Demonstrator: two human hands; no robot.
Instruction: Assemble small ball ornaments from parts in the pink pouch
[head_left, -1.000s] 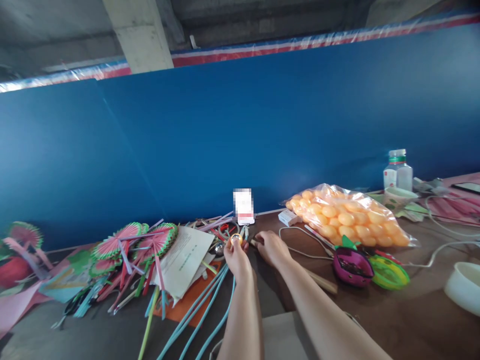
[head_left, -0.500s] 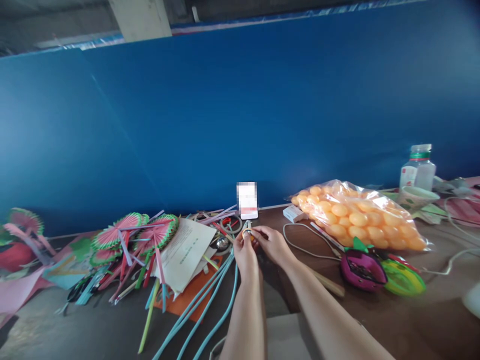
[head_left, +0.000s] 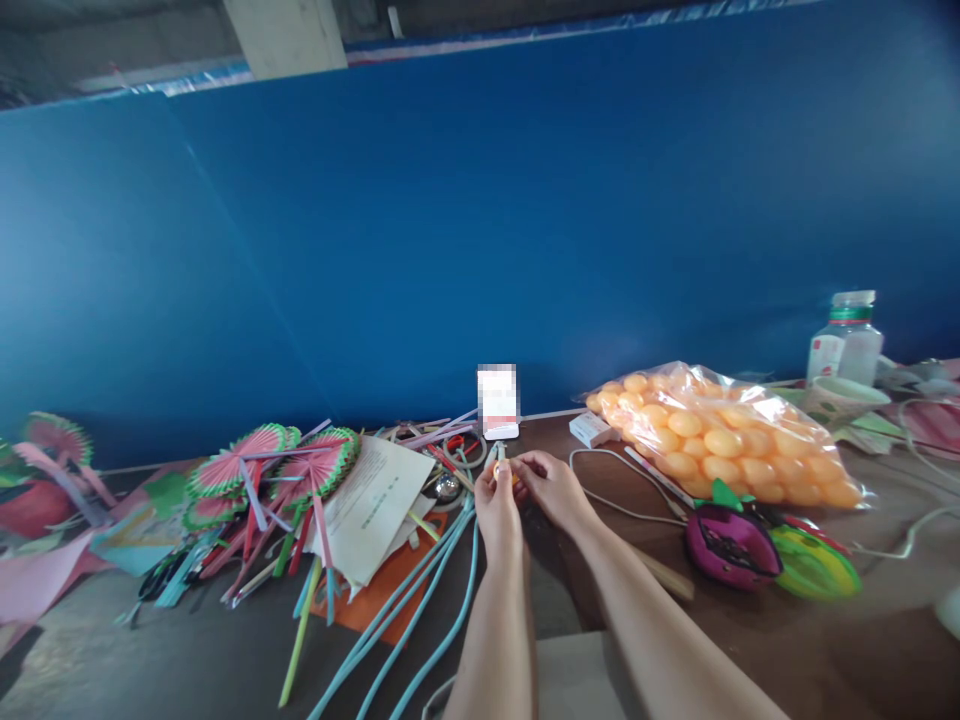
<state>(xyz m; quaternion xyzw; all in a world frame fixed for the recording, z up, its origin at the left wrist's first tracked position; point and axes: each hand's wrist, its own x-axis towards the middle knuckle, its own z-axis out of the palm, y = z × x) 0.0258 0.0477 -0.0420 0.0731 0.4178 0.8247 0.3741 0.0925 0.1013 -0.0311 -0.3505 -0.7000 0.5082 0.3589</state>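
My left hand [head_left: 496,505] pinches a small orange-yellow piece [head_left: 504,474] between thumb and fingers. Close on its right, my right hand [head_left: 548,486] is closed, its fingertips at the same piece; whether they hold a part of it is too small to tell. Light-blue cords [head_left: 427,585] run from beside my left hand down toward the lower left. Just beyond both hands stands a lit phone [head_left: 499,405], its screen blurred. A shiny metal ball [head_left: 447,487] lies left of my left hand.
Pink-green paper fans [head_left: 251,462] and printed sheets [head_left: 379,505] lie to the left. At right are a bag of orange balls [head_left: 724,440], a white box [head_left: 592,430], a purple bowl [head_left: 731,548], a yellow-green dish [head_left: 817,565] and a bottle [head_left: 846,345]. A blue panel [head_left: 480,220] rises behind.
The small piece has turned between my fingers, showing more of its orange-yellow side. Both hands stay close together, and the whole view has shifted slightly.
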